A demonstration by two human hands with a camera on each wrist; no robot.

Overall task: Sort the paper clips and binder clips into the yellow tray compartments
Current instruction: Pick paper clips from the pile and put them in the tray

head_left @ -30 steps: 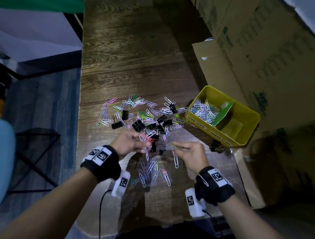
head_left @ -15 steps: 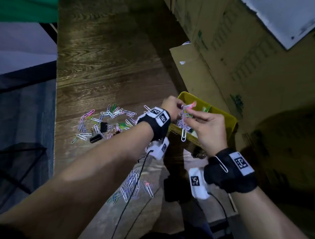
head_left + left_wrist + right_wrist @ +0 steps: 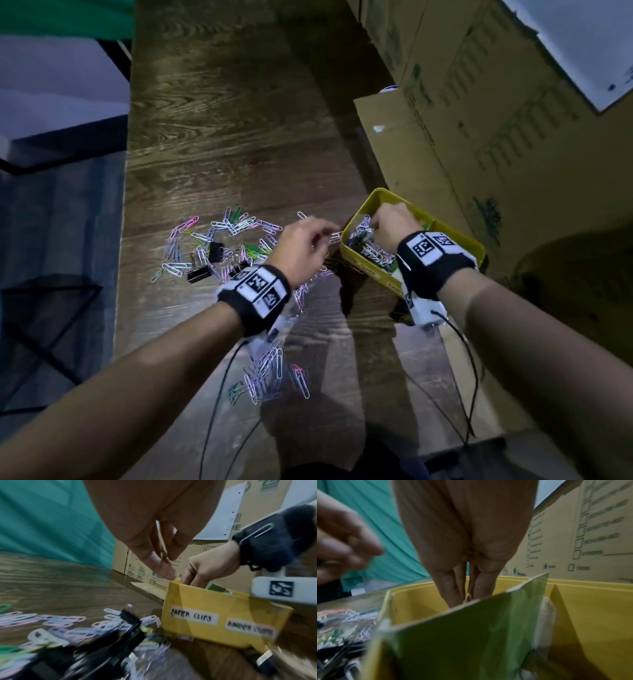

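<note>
Now right hand (image 3: 394, 222) down inside yellow tray (image 3: 455, 236), grip unclear; left hand (image 3: 303, 246) withdrawn, loosely curled, empty.

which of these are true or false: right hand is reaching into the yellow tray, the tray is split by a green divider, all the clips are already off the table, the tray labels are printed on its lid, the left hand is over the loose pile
1. The right hand reaches into the yellow tray. True.
2. A green divider splits the tray. True.
3. All the clips are off the table. False: many paper clips and black binder clips lie on the wooden table.
4. The labels are on a lid. False: no lid shows; the labels are on the tray's outer side wall.
5. The left hand is above the loose pile. True.
</note>
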